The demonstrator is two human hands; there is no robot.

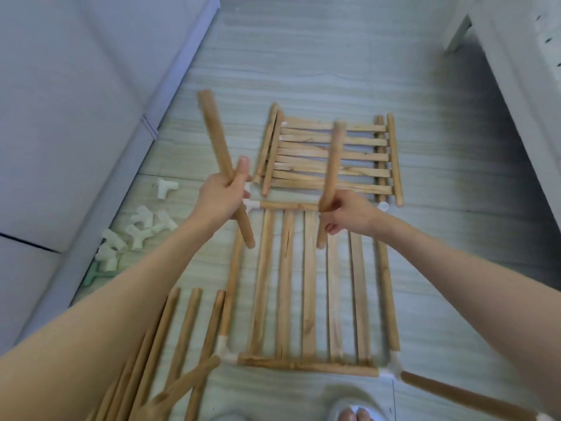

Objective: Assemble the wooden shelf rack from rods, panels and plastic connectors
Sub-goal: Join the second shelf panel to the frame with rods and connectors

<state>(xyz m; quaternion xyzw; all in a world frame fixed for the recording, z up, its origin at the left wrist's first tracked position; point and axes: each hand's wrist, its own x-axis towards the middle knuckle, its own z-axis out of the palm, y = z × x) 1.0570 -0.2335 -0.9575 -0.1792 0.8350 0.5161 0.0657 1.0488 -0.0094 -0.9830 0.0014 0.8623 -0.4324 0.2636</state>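
Observation:
My left hand grips a wooden rod near its lower third, the rod leaning up and to the left. My right hand holds a second rod almost upright. Both hover over a slatted panel lying on the floor, framed by rods joined with white plastic connectors at its corners. Two short rods stick up from the near corner connectors toward me. A second stack of slatted panels lies beyond my hands.
Several loose white connectors lie on the floor at the left beside a grey sofa. Several spare rods lie at the lower left. A white furniture piece stands at the right. My toes show at the bottom edge.

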